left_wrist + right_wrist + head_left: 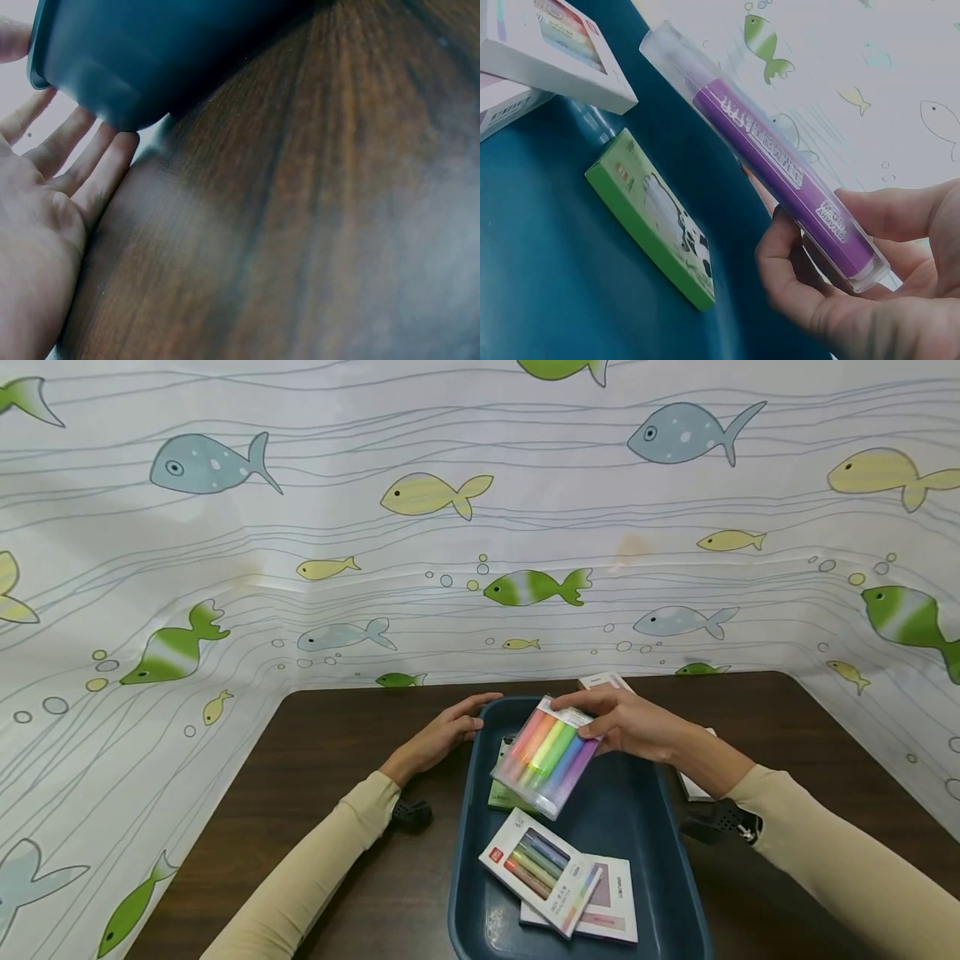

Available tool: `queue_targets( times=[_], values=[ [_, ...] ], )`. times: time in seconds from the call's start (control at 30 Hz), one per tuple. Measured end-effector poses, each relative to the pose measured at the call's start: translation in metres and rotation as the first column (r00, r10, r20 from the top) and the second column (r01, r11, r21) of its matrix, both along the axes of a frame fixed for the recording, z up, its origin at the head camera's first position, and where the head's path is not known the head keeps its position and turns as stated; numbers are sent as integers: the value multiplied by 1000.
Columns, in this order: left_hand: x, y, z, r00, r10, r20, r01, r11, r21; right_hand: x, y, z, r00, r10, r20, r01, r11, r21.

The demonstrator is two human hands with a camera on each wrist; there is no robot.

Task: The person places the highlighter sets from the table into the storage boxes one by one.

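Observation:
My right hand [626, 720] holds a clear pack of highlighters [549, 753] by its upper end, tilted above a dark blue tray [630, 810]. In the right wrist view, thumb and fingers [799, 289] pinch the pack, whose purple highlighter [780, 172] faces the camera. My left hand [444, 737] is at the tray's far left corner, its fairly straight fingers [94, 161] touching the outer wall [150, 60]. Inside the tray, a green box with a panda picture [652, 214] lies partly under the raised pack in the head view. Nearer, a white windowed box of coloured pens [540, 870] overlaps another white box [617, 902].
The tray stands on a dark wooden table [360, 893]. Beyond its far right side lies a white box [603, 681], and another white item [693, 787] is partly hidden by my right forearm. A fish-patterned sheet [450, 552] rises behind the table.

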State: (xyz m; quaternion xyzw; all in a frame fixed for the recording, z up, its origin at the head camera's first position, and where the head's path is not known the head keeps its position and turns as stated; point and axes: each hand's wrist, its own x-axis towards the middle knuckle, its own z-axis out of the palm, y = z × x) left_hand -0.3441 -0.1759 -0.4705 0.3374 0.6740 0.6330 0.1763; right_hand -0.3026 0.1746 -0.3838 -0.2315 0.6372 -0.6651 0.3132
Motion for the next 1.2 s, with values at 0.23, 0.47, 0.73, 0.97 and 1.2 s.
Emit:
queue_targets(
  times=[0.23,0.47,0.73,0.97,1.2],
  values=[
    [-1,0,0,1000,-5,7,5,1000,0,-2,-14,-2,1000,25,-8,-25,999,-20],
    [0,1,0,1000,10,22,-10,1000,-12,-1,-21,-7,1000,27,-11,-27,999,-21],
    [-1,-1,0,1000,13,8,-12,1000,-15,2,-25,-5,999,46,-22,-47,999,-13],
    [-1,-2,1,1000,15,2,-15,1000,-19,-1,-25,-6,999,50,-19,-51,998,-22],
    [-1,-1,0,1000,14,10,-14,1000,-19,0,-21,0,982,42,-186,-26,996,88]
  ],
)
